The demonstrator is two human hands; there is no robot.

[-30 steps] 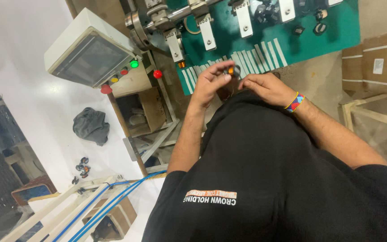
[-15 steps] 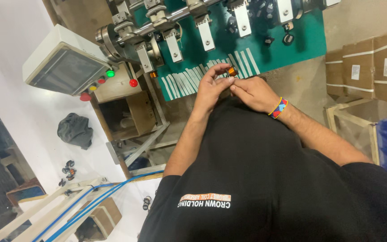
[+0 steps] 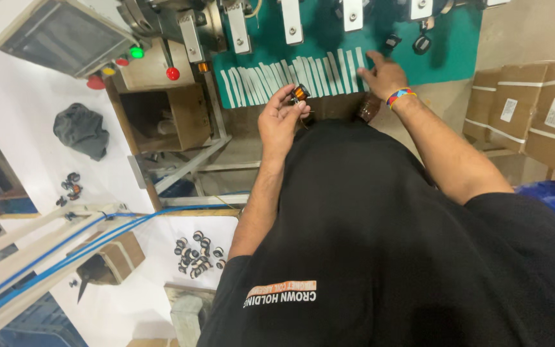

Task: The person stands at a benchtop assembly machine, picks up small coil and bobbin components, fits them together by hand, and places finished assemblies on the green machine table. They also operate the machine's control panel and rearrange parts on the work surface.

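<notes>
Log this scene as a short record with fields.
left hand: pinches a small copper-wound coil in its fingertips
right hand: open, fingers on the row of white strips; multicoloured wristband
surface: green mat under the strips
nearby: cardboard boxes to the right; control box to the left

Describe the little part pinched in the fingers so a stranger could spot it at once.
Find the green mat with its row of white strips. At the mat's near edge, the left hand pinches a small coil in its fingertips. Unlike the black parts lying on the mat, it shows orange-copper winding and is held off the surface.
</notes>
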